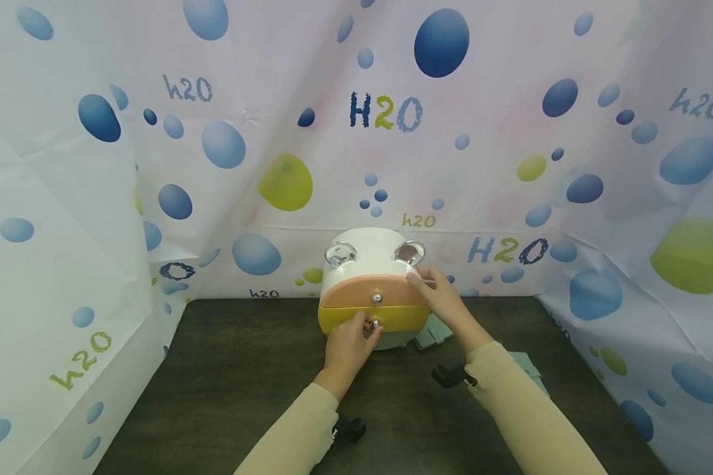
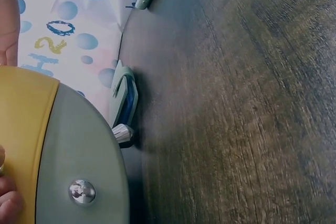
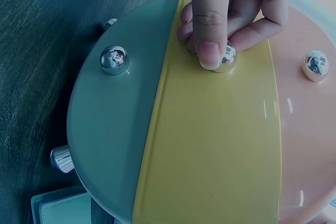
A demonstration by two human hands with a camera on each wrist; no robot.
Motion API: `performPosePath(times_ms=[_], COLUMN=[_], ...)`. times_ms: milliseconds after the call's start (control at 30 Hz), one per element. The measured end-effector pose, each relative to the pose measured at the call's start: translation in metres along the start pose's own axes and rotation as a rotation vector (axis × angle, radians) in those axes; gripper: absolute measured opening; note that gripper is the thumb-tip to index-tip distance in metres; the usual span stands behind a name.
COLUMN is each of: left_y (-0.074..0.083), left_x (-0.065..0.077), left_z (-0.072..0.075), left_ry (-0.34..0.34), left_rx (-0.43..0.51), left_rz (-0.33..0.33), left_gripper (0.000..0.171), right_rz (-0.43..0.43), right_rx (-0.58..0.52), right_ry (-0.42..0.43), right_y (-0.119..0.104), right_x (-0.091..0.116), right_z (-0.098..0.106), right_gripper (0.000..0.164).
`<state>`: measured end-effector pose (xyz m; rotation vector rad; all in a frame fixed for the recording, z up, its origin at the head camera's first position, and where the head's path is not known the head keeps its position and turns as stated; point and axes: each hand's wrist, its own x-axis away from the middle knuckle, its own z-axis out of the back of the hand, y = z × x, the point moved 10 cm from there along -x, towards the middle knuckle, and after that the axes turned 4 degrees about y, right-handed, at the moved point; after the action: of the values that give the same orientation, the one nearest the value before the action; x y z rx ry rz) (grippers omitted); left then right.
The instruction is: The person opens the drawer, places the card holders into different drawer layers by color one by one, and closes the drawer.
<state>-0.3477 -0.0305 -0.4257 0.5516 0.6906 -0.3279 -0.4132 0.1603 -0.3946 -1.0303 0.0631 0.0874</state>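
In the head view, the left hand (image 1: 347,343) pinches the silver ball knob (image 1: 376,324) of the yellow middle drawer (image 1: 407,318). That drawer belongs to a round-fronted three-drawer storage box (image 1: 365,247), which stands directly ahead of and between the hands. The right hand (image 1: 442,300) touches its upper right edge; I cannot tell whether the fingers wrap round it. The step in hand looks like taking hold of the drawer, which seems closed or nearly so. Pulling it would call for a straight draw on the knob, with the right hand bracing the box. Behind both hands, the printed backdrop (image 1: 333,53) repeats "H2O" and "h2O".

In the left wrist view, left fingertips show at the yellow front, beside the grey-green bottom drawer (image 2: 86,145) with its own knob. A mint-green strapped case (image 2: 119,98) lies beyond the box on the right hand's side. "H2O" reads sideways on the backdrop.

In the right wrist view, the left thumb and fingers are closed about the knob, between the bottom drawer and the peach top drawer (image 3: 310,124). No brand or label is visible on the three fronts.
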Motion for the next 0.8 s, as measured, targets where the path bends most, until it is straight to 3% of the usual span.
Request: performPosePath(times_ms=[500,800], left_y=[-0.0036,-0.0052], left_x=[-0.0013,0.0007], left_z=[-0.0040,0.0005], left_ry=[-0.095,-0.125], left_rx=[0.030,0.052], left_rz=[0.050,0.031], left_gripper=[0.026,0.024], right_rz=[-0.003,-0.020], right_rx=[0.011,0.003], right_ry=[-0.003,-0.016], right_y=[-0.0001,0.0019], right_x=[0.0002,0.0008], right_z=[0.0016,0.0004], right_gripper=[0.076,0.077])
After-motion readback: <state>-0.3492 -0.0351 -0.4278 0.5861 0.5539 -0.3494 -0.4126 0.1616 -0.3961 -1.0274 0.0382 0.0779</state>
